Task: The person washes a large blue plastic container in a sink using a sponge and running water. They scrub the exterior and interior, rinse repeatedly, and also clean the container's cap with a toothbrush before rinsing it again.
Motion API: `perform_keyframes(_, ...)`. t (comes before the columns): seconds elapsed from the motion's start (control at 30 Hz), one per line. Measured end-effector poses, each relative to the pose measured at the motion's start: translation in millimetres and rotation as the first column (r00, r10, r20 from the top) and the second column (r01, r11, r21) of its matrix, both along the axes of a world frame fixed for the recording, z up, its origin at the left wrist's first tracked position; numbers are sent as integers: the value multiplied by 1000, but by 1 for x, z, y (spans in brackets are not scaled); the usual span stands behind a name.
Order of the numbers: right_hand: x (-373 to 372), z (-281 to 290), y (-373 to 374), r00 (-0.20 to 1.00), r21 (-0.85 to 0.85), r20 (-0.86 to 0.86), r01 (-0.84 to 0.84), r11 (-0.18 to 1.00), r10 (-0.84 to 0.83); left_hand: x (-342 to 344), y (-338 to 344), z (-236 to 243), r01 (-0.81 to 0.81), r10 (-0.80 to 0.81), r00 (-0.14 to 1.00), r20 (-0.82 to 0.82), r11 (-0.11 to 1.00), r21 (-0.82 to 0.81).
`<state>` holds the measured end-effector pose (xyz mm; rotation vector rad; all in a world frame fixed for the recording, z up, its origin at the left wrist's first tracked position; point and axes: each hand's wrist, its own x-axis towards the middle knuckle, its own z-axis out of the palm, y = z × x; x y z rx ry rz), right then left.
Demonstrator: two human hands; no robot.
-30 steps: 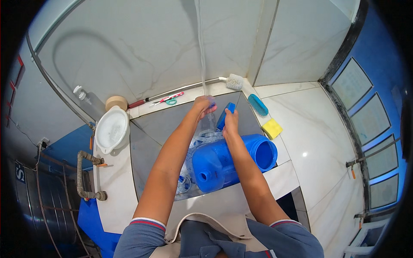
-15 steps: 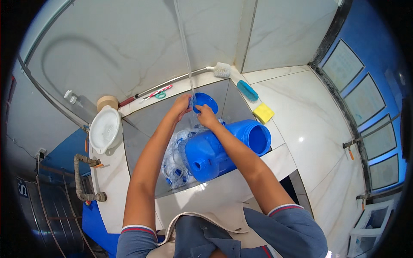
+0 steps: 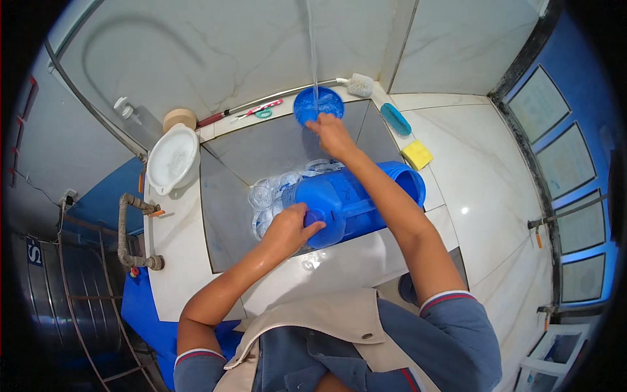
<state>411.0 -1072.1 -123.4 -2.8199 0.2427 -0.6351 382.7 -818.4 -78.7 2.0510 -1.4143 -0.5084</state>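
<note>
Water from a thin stream falls into a round blue bowl-like vessel over the back of the sink. My right hand is closed on that vessel's near edge; its fingers partly hide the grip. A large blue water container lies on its side in the sink, its wide mouth facing right. My left hand is on the container's near left end, thumb and fingers around the small spout there. Beside and behind the container lie several clear plastic pieces, round like cups or bottles; their exact kind is hard to make out.
Left of the grey-walled sink stands a white basin, with a pump bottle behind. A long-handled brush and scissors lie along the back ledge. A blue brush and yellow sponge sit at right.
My left hand has left the round vessel and come down to the container's spout. My right hand has moved the vessel back under the stream, and water now collects in it.
</note>
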Motion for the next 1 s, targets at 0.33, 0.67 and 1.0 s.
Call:
perform_keyframes(0.33,-10,14,-5,988,-117,50,-142,983,149,-21,0,-6,-94,79,984,159,992,88)
perform_keyframes(0.67,-19,14,-11,988,-225,103,-90,970,116,-21,6,2,72,58,954,293,908,-414)
perform_keyframes(1.0,-4,7,-23,976,-69,211,-34,997,48,-18,8,15,354,-174,818,548,903,-242)
